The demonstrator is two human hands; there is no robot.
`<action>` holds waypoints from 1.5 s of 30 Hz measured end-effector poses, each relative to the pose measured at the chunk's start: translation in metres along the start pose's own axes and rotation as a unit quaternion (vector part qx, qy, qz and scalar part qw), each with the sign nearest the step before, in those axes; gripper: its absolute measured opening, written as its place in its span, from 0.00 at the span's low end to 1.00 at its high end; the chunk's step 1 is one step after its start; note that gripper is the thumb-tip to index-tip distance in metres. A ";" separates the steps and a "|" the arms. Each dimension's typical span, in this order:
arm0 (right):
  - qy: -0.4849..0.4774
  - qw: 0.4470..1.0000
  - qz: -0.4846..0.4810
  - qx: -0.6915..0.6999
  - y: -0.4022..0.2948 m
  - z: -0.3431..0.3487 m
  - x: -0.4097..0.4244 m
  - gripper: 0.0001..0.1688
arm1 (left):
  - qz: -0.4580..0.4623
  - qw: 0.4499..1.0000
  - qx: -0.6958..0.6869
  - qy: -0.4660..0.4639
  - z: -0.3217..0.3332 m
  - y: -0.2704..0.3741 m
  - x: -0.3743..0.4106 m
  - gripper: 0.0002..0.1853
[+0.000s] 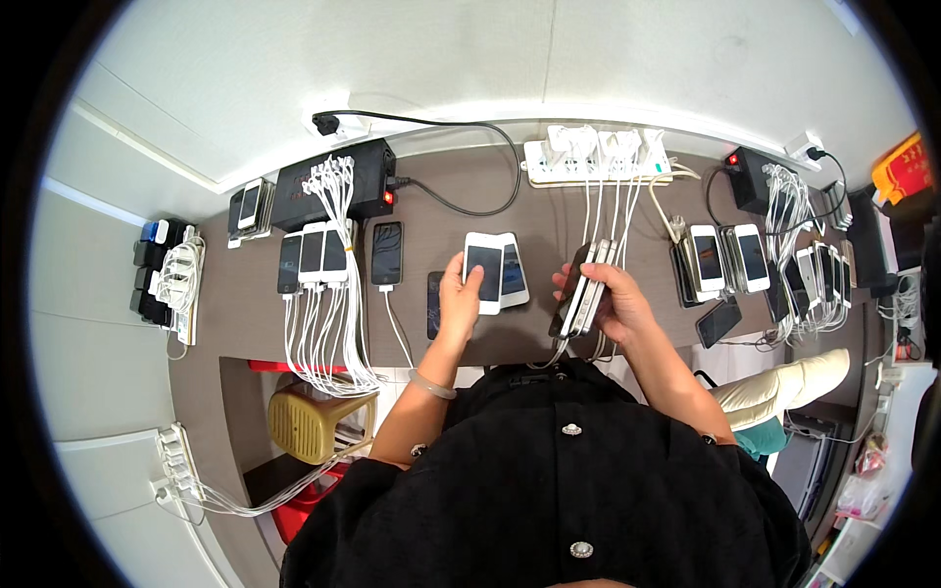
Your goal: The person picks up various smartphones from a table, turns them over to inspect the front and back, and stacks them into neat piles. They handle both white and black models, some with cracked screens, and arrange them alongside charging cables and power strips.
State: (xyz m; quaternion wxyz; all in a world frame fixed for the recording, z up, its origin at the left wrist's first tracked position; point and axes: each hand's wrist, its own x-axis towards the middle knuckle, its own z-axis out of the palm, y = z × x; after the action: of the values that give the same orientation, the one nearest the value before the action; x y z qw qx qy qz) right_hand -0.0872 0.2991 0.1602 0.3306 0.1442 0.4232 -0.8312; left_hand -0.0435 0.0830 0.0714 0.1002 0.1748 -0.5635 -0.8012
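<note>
My left hand [463, 298] holds a white smartphone [485, 268], screen up, with the thumb across its face. Partly under that phone lies another white smartphone [516, 272] on the desk. A dark smartphone [434, 309] rests beside my left hand, partly covered by it. My right hand [621, 298] grips several smartphones [584, 290] pressed together on edge. The nearest of them shows a black face. White charging cables [560, 351] hang at their lower ends; whether every phone is plugged in I cannot tell.
A white power strip [599, 173] with chargers stands at the back. Left are a black power supply box [334, 187], cabled phones [312, 253] and a dark phone [387, 253]. Phone stacks [707, 257], a second black box [751, 180] and bundled cables [790, 198] occupy the right.
</note>
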 end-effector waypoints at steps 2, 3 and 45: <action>0.007 1.000 -0.003 -0.012 0.001 0.004 -0.001 0.19 | 0.025 0.998 0.051 0.012 0.002 -0.013 0.003 0.15; 0.012 1.000 -0.001 -0.012 0.001 0.006 -0.002 0.19 | 0.029 0.992 0.124 0.010 0.003 -0.011 0.004 0.16; -0.164 0.968 -0.166 -0.087 -0.040 0.038 -0.050 0.39 | 0.123 0.863 -0.129 -0.473 0.049 0.135 -0.057 0.54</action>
State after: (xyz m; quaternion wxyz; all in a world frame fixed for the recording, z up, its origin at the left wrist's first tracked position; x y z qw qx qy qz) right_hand -0.0757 0.3068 0.2332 0.2645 -0.0958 0.4520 -0.8465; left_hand -0.0156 0.0989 0.2222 -0.0588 -0.3103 -0.4516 -0.8345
